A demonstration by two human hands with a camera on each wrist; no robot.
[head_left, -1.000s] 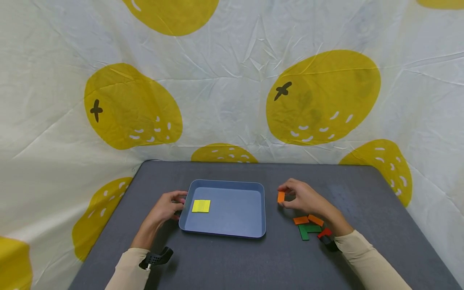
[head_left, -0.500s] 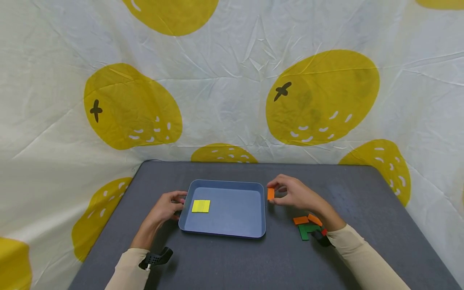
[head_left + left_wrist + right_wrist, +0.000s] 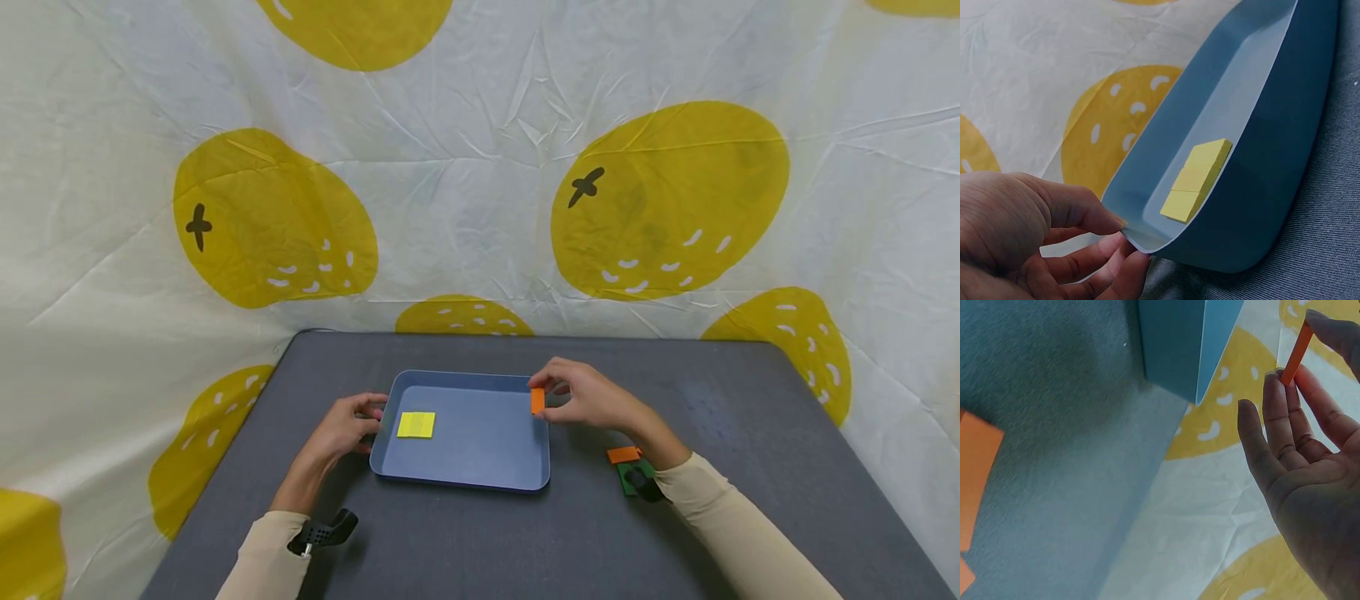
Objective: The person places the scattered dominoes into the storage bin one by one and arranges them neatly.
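Note:
A shallow blue-grey tray lies on the table, with yellow rectangular blocks side by side in its left part. My left hand pinches the tray's left rim, thumb on top and fingers outside, as the left wrist view shows up close. Between the thumb and fingertips of my right hand is a thin orange block, held upright over the tray's right rim. Below the right forearm lie another orange block and a green block, partly hidden by the wrist strap.
The dark grey table reaches back to a pale curtain printed with yellow fruit. Orange blocks show at the left edge of the right wrist view.
My right hand has moved left with the orange block, from beside the tray to over its right rim. Its forearm now covers more of the loose blocks. The left hand stays put.

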